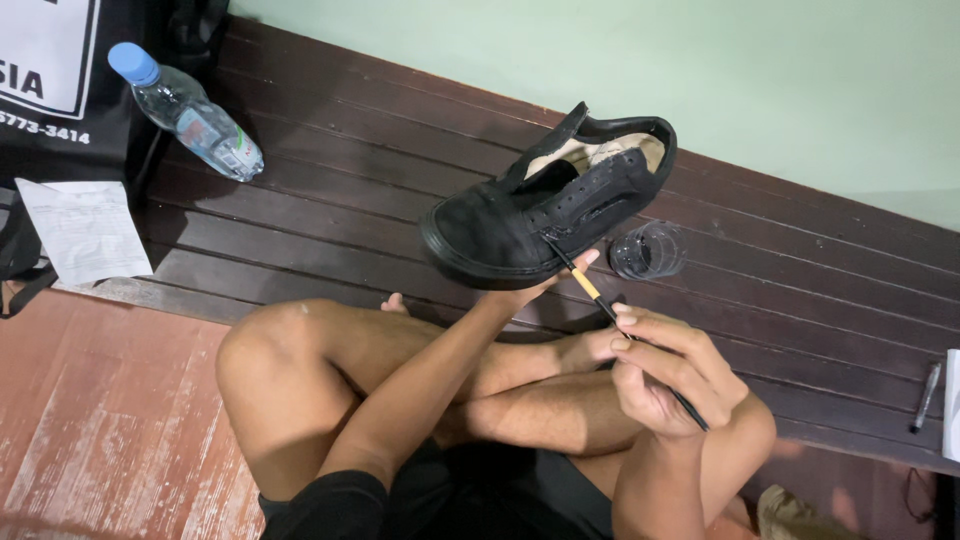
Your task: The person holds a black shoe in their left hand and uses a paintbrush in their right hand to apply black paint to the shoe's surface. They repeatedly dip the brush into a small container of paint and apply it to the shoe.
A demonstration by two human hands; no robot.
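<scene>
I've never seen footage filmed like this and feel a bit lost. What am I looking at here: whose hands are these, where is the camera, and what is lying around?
The camera sits on the person's head and looks down, so you see their own crossed bare legs and both hands. No machine is involved.

The left hand holds up a black shoe from below. The right hand grips a thin paintbrush whose tip touches the side of the shoe.

In front of them runs a dark wooden bench. On it lie a plastic water bottle with a blue cap, a sheet of paper, a small clear cup and, far right, a pen.
</scene>
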